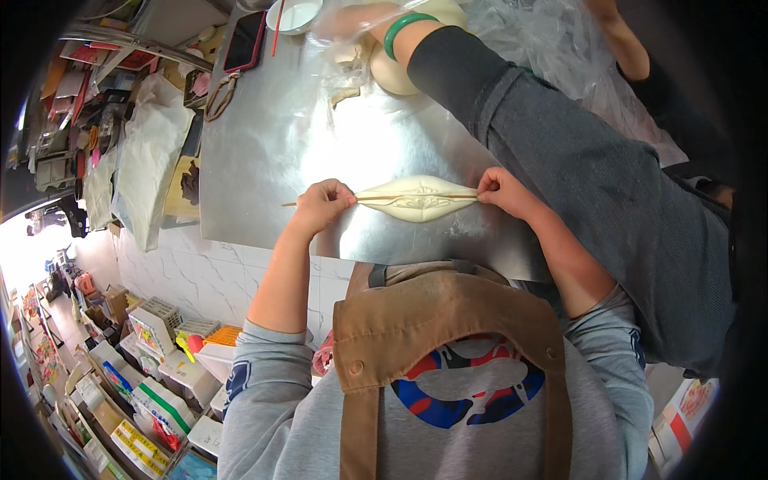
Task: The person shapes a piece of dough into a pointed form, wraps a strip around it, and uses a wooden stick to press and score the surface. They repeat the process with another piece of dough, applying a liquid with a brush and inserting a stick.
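A pale, spindle-shaped piece of dough [423,213] with pointed ends lies crosswise on the steel table before me. Along its middle runs a thin wooden stick [384,197], between folds and curved creases in the dough. My left hand [326,204] pinches the stick at the dough's left tip, and the stick's free end pokes out beyond that hand. At the right tip, thumb and fingers of my right hand [505,192] close on the stick's other end; whether they grip dough too is hard to tell.
A co-worker's arm [540,126] with a green bangle [393,36] reaches across from the right, over more dough [390,75] and clear plastic sheeting [534,36]. A phone [245,41], white bowl [297,17] and hair tie [221,99] lie along the table's [258,162] far left.
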A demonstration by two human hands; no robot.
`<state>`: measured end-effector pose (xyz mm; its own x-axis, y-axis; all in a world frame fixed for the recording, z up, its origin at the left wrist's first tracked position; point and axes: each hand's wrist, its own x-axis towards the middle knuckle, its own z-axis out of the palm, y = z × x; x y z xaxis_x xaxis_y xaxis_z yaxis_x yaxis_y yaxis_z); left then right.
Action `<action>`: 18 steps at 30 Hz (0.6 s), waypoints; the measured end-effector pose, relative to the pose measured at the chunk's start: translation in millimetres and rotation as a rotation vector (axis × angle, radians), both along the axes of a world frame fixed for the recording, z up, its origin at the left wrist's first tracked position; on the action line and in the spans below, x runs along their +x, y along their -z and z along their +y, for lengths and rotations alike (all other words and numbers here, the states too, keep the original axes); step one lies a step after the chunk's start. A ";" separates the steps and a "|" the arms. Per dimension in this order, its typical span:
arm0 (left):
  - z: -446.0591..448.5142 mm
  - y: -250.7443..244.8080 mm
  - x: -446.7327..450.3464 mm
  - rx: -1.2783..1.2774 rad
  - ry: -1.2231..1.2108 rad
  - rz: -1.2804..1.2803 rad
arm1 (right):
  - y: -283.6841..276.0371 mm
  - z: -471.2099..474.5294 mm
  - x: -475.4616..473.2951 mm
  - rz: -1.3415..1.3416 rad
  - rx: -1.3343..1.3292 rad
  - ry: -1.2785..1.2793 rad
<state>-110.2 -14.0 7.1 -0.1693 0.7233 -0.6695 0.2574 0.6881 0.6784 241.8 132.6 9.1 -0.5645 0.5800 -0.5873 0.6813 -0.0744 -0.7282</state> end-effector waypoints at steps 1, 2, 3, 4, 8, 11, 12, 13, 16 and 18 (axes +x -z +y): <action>1.0 -1.0 0.6 0.000 0.010 0.010 | -4.9 0.9 -2.8 -0.020 -0.001 -0.005; 2.6 -2.9 1.4 -0.001 0.020 0.020 | -8.4 1.7 -4.5 -0.040 -0.001 -0.010; 3.8 -4.5 1.4 -0.001 0.030 0.030 | -9.6 2.6 -4.0 -0.049 0.010 -0.023; 4.4 -3.0 0.0 -0.010 0.049 0.049 | -10.3 3.8 -2.3 -0.058 0.021 -0.036; 5.6 -6.6 0.7 -0.048 0.106 0.133 | -0.8 5.8 -0.7 -0.125 0.044 -0.031; 7.9 -9.4 4.3 -0.051 0.139 0.194 | -1.9 7.8 -13.5 -0.156 0.111 -0.029; 8.6 -9.2 5.0 -0.048 0.147 0.215 | -5.3 9.7 -20.0 -0.145 0.165 -0.040; 8.6 -8.2 5.4 -0.026 0.171 0.258 | -9.4 11.9 -29.0 -0.121 0.238 -0.052; 5.0 -10.8 6.4 -0.002 0.214 0.374 | -21.5 29.5 -82.8 0.047 0.488 -0.141; 14.3 -15.1 11.2 -0.005 0.268 0.383 | -28.2 54.7 -135.9 0.129 0.678 -0.194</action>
